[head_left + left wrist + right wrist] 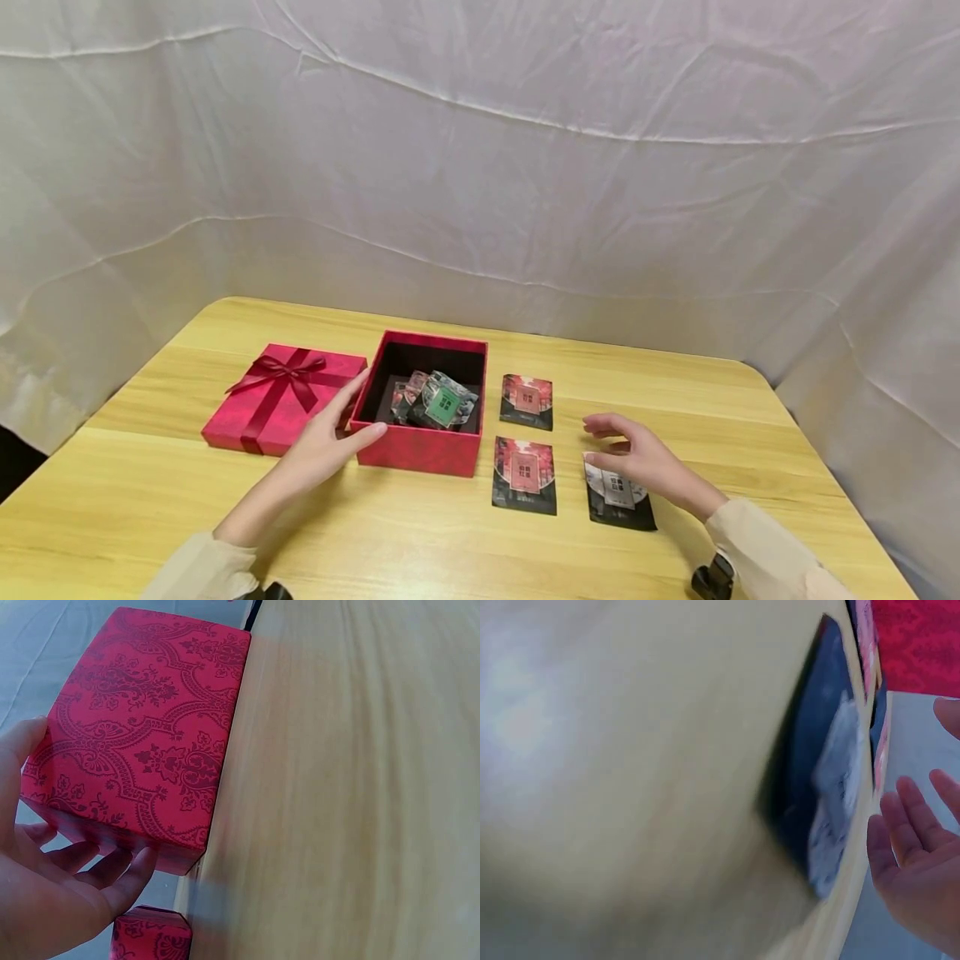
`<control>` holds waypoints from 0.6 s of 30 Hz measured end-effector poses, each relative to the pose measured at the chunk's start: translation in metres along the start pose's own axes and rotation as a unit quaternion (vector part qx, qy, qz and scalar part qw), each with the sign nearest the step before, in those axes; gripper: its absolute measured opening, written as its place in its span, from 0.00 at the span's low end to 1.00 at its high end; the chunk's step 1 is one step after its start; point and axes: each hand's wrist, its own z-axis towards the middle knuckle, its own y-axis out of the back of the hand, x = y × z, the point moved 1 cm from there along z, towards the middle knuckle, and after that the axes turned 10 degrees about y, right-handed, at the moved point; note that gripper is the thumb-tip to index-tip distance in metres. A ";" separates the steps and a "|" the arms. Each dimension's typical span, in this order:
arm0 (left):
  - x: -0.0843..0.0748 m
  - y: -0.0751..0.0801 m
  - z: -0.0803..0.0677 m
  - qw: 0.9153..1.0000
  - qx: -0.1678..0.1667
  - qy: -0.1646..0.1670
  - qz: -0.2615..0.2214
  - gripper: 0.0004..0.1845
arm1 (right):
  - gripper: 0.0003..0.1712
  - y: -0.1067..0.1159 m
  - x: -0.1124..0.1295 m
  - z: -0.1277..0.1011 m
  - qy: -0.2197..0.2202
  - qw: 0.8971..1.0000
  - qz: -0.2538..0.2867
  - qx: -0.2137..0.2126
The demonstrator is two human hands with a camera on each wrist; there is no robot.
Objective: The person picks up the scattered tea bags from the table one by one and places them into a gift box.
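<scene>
- Right now your right hand hovers with its fingers loosely spread and gently bent, holding nothing; the right wrist view shows the same relaxed, separated fingers.
- Directly beneath those fingers and palm lies a dark sachet with a pale label, flat on the wooden table. Its long axis runs away from you, roughly along the line of your forearm, and its near end pokes out below your wrist.
- Just past your fingertips, towards your left, sit two dark sachets with pink labels: a nearer one and a farther one.
- Your left hand rests against the near left corner of the open red box, thumb on the front wall, fingers straight along the side wall; it braces rather than grips.
- Inside the box, beyond your left thumb, more sachets lie heaped.
- Behind your left fingers sits the red lid with a ribbon bow.
- Your right hand is clearly the nearer one to the pale-label sachet.
</scene>
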 end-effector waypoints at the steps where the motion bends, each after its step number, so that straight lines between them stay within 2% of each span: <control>1: 0.000 0.000 0.000 1.000 0.001 0.001 0.000 0.42 | 0.31 0.001 -0.002 -0.003 -0.002 1.000 -0.005 0.000; 10: 0.001 0.001 0.001 1.000 -0.002 0.007 0.000 0.42 | 0.41 0.014 -0.014 -0.026 -0.014 0.998 -0.046 0.038; 18: 0.000 0.000 -0.001 1.000 0.002 0.005 -0.003 0.42 | 0.48 0.019 -0.019 -0.040 -0.028 0.996 -0.071 0.041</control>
